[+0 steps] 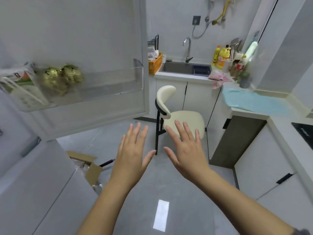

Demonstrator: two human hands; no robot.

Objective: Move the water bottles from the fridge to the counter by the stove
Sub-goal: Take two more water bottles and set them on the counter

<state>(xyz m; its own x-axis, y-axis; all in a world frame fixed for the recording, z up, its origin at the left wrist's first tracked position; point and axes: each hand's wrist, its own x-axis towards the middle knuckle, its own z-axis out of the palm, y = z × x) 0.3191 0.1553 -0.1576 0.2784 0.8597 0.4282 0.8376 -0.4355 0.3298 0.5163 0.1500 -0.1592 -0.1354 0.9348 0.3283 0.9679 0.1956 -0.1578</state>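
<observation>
Fridge door [84, 39] stands open. Left hand [133, 150] and right hand [186, 146] hover just right of it, fingers [144, 133] spread, grasping nothing. No water bottle discernible on its shelf, nor on the counter [279, 122] far right of it. Transfer apparently not begun.

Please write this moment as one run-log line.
left hand: open, empty | right hand: open, empty | fridge door: open | cooktop: right edge of view | chair: beyond hands
</observation>
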